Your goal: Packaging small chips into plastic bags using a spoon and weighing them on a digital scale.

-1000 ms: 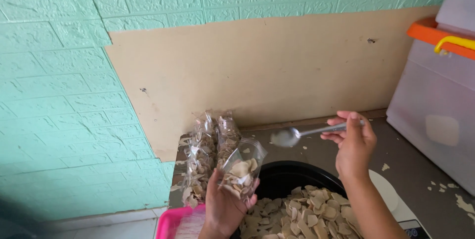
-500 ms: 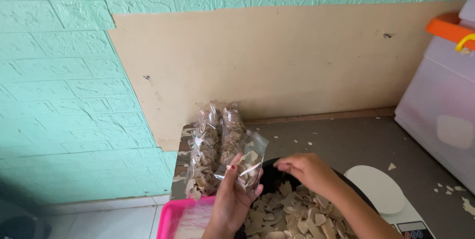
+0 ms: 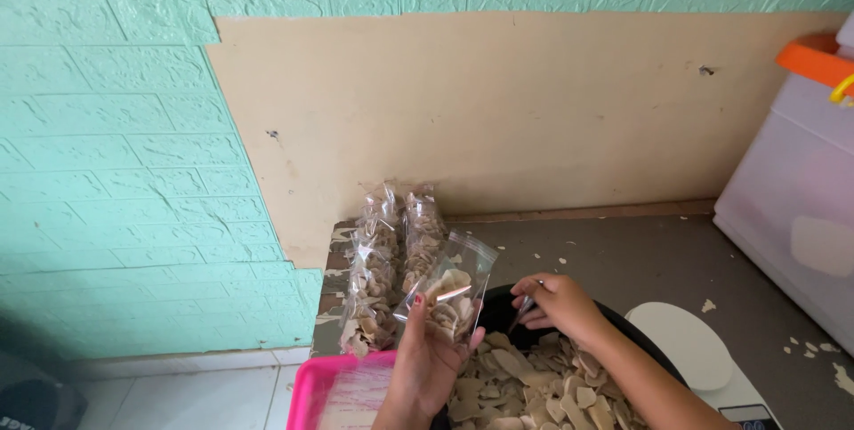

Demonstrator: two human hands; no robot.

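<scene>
— Hands first, nearest the camera: what does each one hold?

— The left hand point(image 3: 425, 359) is raised over the pink plastic tray point(image 3: 311, 390), fingers wrapped around a small clear plastic bag point(image 3: 452, 292) part-filled with pale beige chips. The right hand point(image 3: 559, 304) is curled round the handle of a metal spoon point(image 3: 523, 310), which dips into the black round basin point(image 3: 498, 305).

— And the basin's contents?

— Heaped with the same thin, pale beige chips point(image 3: 534, 385), right under both hands. The held bag hangs just above the basin's left rim, its mouth tilted up and to the right.

— Anything beside it?

— To the right, a white kitchen scale point(image 3: 689, 345) with an oval platform sits on the grey worn tabletop point(image 3: 640, 252), crumbs scattered near it.

— Further back?

— Behind the held bag, a cluster of filled clear bags of chips point(image 3: 387, 270) lies at the table's left edge. At far right stands a translucent plastic storage box with an orange lid point(image 3: 801, 172). Behind everything, a tan board point(image 3: 498, 110) leans against the mint-green brick-patterned wall point(image 3: 116, 154).
</scene>
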